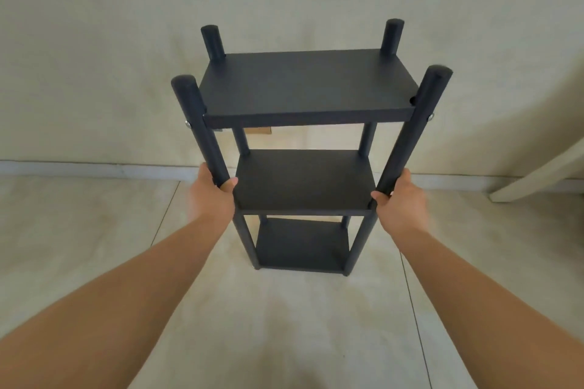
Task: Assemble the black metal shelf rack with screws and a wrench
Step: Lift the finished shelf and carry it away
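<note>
Between the two hands, the black shelf rack [305, 88] is held upright on the tiled floor [284, 325]. The near left post [202, 133] is gripped by the left hand [213, 196], fingers curled round it beside the middle shelf [305, 180]. The near right post [407, 133] is gripped likewise by the right hand [399, 199]. A silver screw head [187, 125] is seen above the left hand, another [430, 117] above the right.

Ahead of you a pale tiled floor [284, 325] with thin dark joints meets a plain cream wall [94, 41] at a light skirting board [79, 166]. At far right, a slanted pale furniture leg [537, 174] touches the floor.
</note>
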